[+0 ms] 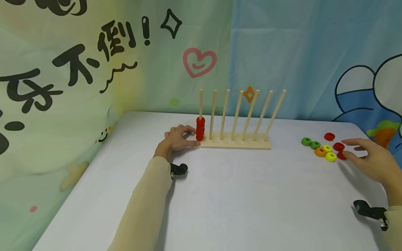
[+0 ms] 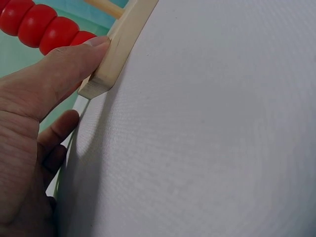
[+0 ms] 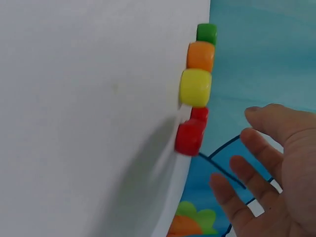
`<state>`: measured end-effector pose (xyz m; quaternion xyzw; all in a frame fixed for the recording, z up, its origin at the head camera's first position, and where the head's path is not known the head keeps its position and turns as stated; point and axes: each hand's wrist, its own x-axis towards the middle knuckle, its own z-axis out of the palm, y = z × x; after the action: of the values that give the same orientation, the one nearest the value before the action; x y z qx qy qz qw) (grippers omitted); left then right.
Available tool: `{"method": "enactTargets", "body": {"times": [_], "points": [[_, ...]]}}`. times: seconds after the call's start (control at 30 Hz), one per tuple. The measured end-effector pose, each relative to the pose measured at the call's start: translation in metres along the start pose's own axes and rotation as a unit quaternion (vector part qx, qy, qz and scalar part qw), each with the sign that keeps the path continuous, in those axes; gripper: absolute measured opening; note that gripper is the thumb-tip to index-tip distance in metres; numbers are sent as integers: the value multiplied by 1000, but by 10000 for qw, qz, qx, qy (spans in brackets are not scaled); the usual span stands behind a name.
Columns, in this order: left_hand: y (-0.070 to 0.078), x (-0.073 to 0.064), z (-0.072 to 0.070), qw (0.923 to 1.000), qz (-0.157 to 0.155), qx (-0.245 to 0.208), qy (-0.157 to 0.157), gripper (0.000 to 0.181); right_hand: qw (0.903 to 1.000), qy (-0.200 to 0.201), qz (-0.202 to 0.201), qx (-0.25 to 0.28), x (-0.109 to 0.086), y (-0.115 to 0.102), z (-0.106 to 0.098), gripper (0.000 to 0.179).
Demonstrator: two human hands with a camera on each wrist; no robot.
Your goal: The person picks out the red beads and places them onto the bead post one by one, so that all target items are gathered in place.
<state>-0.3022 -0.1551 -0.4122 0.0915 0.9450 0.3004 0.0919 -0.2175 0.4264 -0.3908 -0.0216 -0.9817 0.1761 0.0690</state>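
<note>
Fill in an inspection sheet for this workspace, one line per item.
Surface: white table, flat.
Job's things: wooden rack with seven pegs; red stack on the leftmost, the others bare. Loose beads at the table's right: two green, one orange, two yellow, three red.
Clutter: nothing seen.
Left hand: holds the rack's left end.
Right hand: fingers parted beside the loose red beads, nothing seen in its grasp.
Cables: nothing seen.
Surroundings: printed backdrop behind and to the left of the table.
</note>
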Motion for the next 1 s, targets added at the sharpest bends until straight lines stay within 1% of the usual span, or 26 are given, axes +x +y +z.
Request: {"method": "enactTargets", "body": {"times": [0.07, 0.17, 0.27, 0.37, 0.5, 0.67, 1.0], "points": [[-1, -1, 0, 10000, -14, -6, -1, 56, 9997, -211, 105, -94, -2, 8, 2, 47], [-2, 0, 0, 10000, -2, 24, 5, 56, 9987, -463, 146, -183, -4, 18, 6, 52], [-3, 1, 2, 10000, 19, 76, 28, 56, 9973, -695, 75, -213, -5, 25, 9, 55], [-3, 2, 3, 9999, 27, 109, 54, 56, 9961, -856, -58, -194, -5, 29, 12, 52], [-4, 3, 3, 9999, 12, 83, 85, 55, 9963, -834, -162, -159, -2, 31, 13, 46], [-3, 2, 1, 9999, -22, 109, 64, 55, 9972, -718, -167, -137, -3, 32, 16, 37], [-2, 3, 2, 9999, -21, 99, 52, 56, 9958, -892, 92, -175, -6, 29, 14, 39]]}}
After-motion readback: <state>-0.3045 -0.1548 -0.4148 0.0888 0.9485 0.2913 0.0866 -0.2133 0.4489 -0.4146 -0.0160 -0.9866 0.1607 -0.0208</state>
